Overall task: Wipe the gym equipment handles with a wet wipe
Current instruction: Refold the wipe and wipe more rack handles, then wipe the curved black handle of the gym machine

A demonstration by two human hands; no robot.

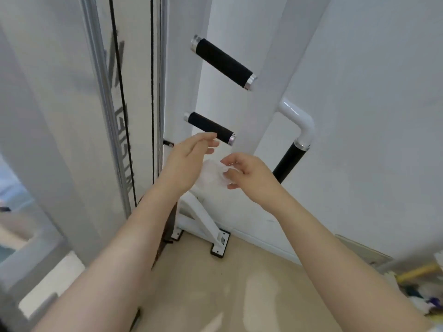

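Your right hand (249, 174) pinches the wet wipe (212, 174), left hand (189, 159) loose-fingered beside it, just below the lower handle (209, 127), which slants down-right.

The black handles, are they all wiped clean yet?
Can't tell if any is clean; none shows wetness. In hand: the right hand pinches the wet wipe, the left hand open beside it. Left: upper handle, lower handle and side handle, none touched now.
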